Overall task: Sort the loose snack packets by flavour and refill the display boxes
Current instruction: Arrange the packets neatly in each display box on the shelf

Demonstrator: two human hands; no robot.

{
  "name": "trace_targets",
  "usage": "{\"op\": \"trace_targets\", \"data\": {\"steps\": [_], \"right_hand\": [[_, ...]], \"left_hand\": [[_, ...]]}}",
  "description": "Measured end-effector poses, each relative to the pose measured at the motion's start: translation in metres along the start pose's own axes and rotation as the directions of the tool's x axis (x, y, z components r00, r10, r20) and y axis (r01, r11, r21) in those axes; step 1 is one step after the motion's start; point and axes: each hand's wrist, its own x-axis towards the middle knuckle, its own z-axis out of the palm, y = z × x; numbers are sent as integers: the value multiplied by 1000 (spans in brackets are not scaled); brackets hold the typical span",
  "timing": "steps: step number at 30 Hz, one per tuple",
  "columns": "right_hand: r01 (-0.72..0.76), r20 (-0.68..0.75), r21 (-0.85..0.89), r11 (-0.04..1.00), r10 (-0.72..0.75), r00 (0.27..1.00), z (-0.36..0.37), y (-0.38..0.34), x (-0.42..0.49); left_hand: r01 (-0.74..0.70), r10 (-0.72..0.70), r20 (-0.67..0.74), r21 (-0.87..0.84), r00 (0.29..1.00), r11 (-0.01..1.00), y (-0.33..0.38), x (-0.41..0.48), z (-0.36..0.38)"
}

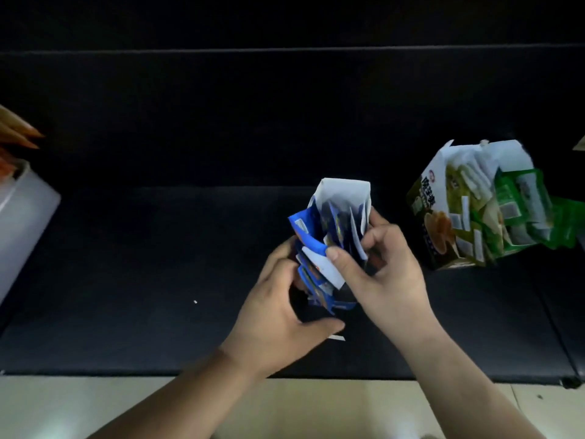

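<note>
Holding blue box (343, 193) at centre of dark mat (158, 264), between both hands. Left hand (278, 308) grips its left side. Right hand (389, 267) pinches white edge at mouth (flap or packet back, unclear). Box long axis runs away from person, mouth facing up. Blue packets (335, 223) upright inside. Right hand nearer for tucking. Green box (443, 217) well right.

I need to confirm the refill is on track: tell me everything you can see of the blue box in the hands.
The blue box is thin printed card, white inside, its top open with a white flap standing up at the back. Blue packets stand on edge inside it. It is held roughly upright over the dark table. The left hand grips its left side; the right hand pinches its front flap.
</note>
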Motion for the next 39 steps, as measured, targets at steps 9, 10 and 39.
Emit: {"op": "trace_targets", "data": {"steps": [9, 10, 39], "right_hand": [[-1, 83, 117, 993, -8, 997, 0, 1, 4], [-8, 129, 141, 990, -10, 992, -3, 2, 3], [-65, 242, -111, 992, 90, 966, -10, 6, 30]], "left_hand": [[-110, 102, -168, -41, 980, 993, -1, 34, -5], [-114, 108, -195, -21, 975, 993, -2, 36, -6], [-16, 16, -287, 4, 958, 1000, -13, 61, -1]]}}
